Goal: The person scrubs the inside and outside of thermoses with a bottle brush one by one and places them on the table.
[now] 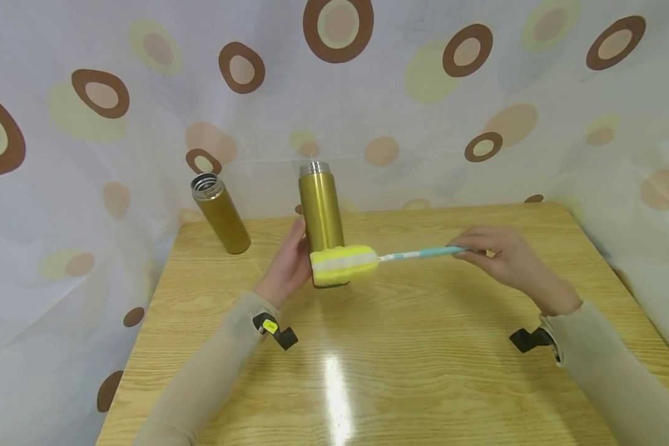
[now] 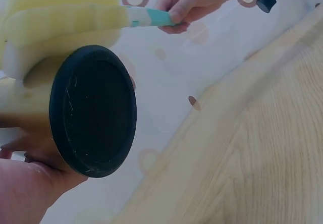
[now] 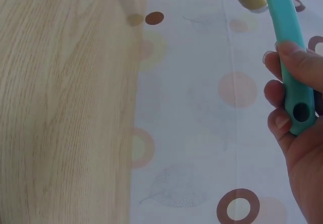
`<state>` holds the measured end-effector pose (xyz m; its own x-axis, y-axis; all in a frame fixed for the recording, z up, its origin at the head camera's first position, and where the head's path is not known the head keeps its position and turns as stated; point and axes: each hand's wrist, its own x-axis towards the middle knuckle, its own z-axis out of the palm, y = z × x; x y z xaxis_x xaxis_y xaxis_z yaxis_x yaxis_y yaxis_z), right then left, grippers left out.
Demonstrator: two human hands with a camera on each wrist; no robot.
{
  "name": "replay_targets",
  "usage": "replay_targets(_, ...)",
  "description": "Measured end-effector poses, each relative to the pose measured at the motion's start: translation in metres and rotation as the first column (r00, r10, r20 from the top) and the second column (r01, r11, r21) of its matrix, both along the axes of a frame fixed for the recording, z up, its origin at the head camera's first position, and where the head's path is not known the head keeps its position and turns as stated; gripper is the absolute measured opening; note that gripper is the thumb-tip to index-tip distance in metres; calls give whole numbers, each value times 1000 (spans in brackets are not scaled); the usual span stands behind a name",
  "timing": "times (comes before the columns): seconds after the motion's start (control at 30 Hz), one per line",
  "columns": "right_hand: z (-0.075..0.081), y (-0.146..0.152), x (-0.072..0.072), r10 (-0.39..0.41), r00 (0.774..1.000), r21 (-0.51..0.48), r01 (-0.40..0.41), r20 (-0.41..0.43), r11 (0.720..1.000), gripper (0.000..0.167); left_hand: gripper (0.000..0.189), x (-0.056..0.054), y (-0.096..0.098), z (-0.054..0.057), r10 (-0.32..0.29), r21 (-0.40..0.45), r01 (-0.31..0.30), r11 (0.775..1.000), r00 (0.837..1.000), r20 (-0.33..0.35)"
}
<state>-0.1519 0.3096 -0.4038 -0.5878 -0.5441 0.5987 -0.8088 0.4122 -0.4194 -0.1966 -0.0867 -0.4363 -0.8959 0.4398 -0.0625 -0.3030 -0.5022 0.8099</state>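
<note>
My left hand (image 1: 290, 263) grips a gold thermos bottle (image 1: 321, 207) from its left side, tilted so that its dark base (image 2: 96, 113) faces the left wrist camera. The bottle's steel neck points up and away. In my right hand (image 1: 493, 254) is the teal and white handle (image 3: 290, 57) of a sponge bottle brush, with thumb and fingers wrapped near its end. The brush's yellow and white sponge head (image 1: 344, 264) lies across the lower outside of the bottle, overlapping it in the head view. Part of the left hand is hidden behind the bottle.
A second gold bottle (image 1: 223, 217), its mouth uncovered, stands at the back left of the wooden table (image 1: 424, 371). Behind and beside the table hangs a white cloth (image 1: 401, 111) with brown, yellow and peach circles. Dark straps circle both wrists.
</note>
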Motion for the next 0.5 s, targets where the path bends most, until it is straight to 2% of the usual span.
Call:
replay_targets(0.13,-3,0,-1,46,999,-32,-47,-17,998,12,41,-3,-2,1,0,14,0,1000,1000,-12)
replay_targets(0.2,-5,-1,-1,50,998,-53,-52,-33,997,15,39,-3,-3,0,-3,22,3,1000,1000,-18)
replay_targets(0.3,-4,0,0,-15,999,-56,13,-42,998,10,39,-2,-2,-1,-8,30,9,1000,1000,-18)
replay_targets(0.43,0,2,2,-125,992,-53,124,-34,991,13,38,-1,1,-2,-19,27,19,999,1000,-2)
replay_targets(0.5,1,2,0,-155,987,-61,152,-51,987,23,39,0,4,-3,-26,25,26,999,1000,-3)
